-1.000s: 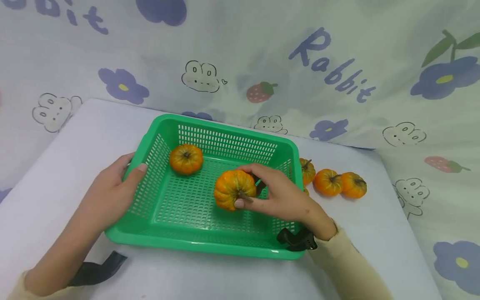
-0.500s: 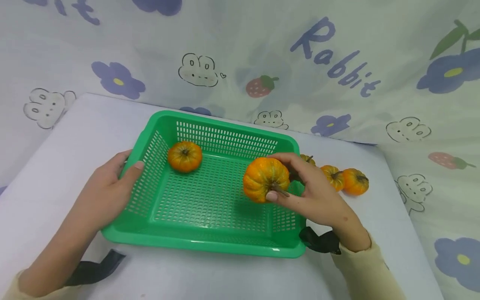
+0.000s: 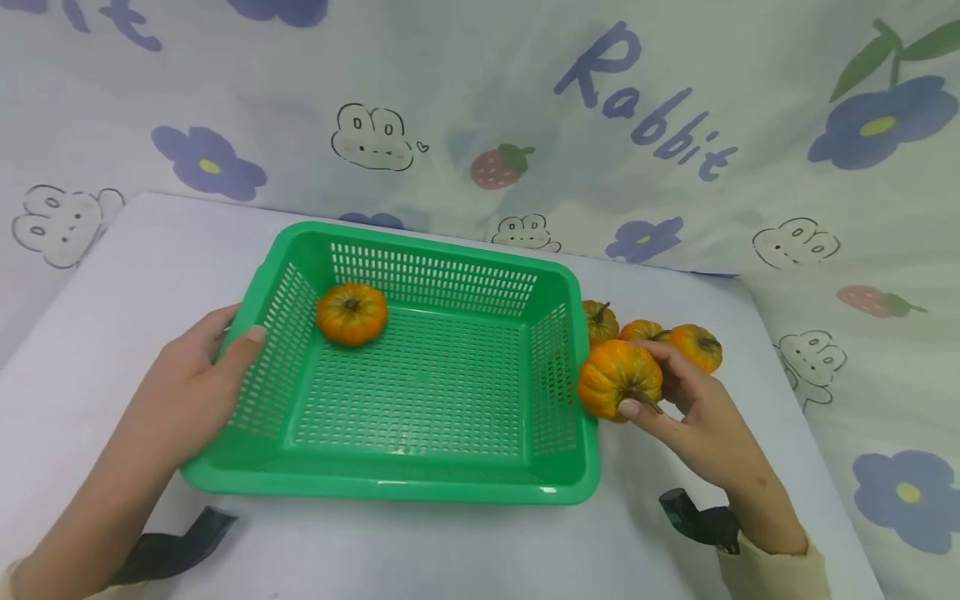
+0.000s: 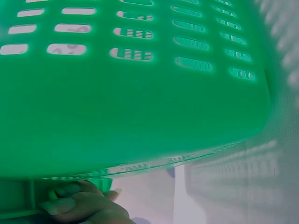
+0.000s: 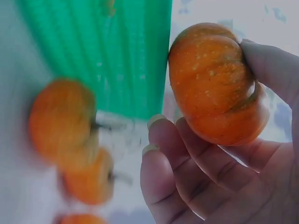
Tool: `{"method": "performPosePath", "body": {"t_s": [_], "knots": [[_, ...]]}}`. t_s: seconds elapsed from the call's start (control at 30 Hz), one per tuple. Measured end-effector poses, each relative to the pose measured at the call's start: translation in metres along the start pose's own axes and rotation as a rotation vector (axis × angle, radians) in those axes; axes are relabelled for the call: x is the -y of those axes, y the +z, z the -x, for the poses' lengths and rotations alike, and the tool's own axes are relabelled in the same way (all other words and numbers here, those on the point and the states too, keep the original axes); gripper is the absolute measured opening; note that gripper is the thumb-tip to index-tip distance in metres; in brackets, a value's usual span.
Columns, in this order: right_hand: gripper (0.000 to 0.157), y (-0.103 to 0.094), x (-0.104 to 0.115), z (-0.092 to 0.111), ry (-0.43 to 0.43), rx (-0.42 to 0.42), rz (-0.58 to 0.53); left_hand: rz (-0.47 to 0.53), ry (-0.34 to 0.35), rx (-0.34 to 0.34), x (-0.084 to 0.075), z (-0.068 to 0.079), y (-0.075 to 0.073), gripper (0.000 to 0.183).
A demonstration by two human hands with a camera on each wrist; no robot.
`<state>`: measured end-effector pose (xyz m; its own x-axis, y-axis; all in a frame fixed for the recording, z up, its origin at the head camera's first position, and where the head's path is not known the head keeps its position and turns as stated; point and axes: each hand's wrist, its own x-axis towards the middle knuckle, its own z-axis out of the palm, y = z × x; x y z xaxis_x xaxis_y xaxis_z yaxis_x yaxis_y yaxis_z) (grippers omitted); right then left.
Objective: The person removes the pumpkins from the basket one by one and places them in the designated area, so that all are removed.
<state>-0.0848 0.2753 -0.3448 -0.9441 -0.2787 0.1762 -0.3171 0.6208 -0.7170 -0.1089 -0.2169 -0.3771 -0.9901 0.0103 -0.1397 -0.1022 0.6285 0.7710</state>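
Observation:
A green plastic basket (image 3: pixel 390 490) with slotted walls stands on the white table. My left hand (image 3: pixel 191 379) grips its left rim, thumb on top; in the left wrist view the fingers (image 4: pixel 96 205) curl at the basket's edge. One small orange pumpkin (image 3: pixel 351 314) sits inside, in the far left corner. My right hand (image 3: pixel 708 421) holds another pumpkin (image 3: pixel 618 377) by its side, thumb near the stem. That pumpkin overlaps the basket's right rim in the head view. The right wrist view shows it raised above the other pumpkins, between thumb and fingers.
Outside the basket's right wall lie more small pumpkins: one close to the wall (image 3: pixel 600 322), one partly hidden (image 3: pixel 640 330) behind the held pumpkin, and one farther right (image 3: pixel 697 346). A cloth backdrop (image 3: pixel 450 83) printed with rabbits and flowers rises behind the table.
My right hand has carried the pumpkin rightward, from over the basket's inside to its right rim. The left hand keeps its grip on the basket, and the head view has shifted slightly.

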Motion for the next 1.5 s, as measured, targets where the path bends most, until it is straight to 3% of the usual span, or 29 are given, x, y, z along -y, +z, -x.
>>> {"method": "performPosePath", "body": {"t_s": [0.17,0.33,0.5,0.77,0.93,1.17,1.5], "knots": [[0.06,-0.012,-0.021,0.018,0.084,-0.088,0.06,0.016,0.002,0.003,0.0,0.001,0.0,0.065],[0.057,-0.017,-0.039,0.029,0.167,-0.108,0.073,0.012,-0.001,0.007,0.0,0.002,-0.002,0.065],[0.054,-0.015,-0.05,0.026,0.267,-0.069,0.132,0.004,-0.014,0.009,0.0,0.002,-0.004,0.066],[0.063,-0.013,-0.07,0.021,0.417,0.048,0.169,0.007,-0.017,0.014,0.002,0.002,-0.005,0.066],[0.064,-0.009,-0.083,0.024,0.444,0.099,0.135,0.017,-0.02,0.013,0.002,0.002,-0.002,0.066],[0.062,-0.009,-0.091,0.027,0.497,0.058,0.086,0.023,-0.012,0.01,-0.001,0.0,0.001,0.066],[0.057,0.002,-0.095,0.02,0.524,0.038,0.17,0.015,-0.007,-0.003,-0.002,0.0,0.0,0.066]]}}
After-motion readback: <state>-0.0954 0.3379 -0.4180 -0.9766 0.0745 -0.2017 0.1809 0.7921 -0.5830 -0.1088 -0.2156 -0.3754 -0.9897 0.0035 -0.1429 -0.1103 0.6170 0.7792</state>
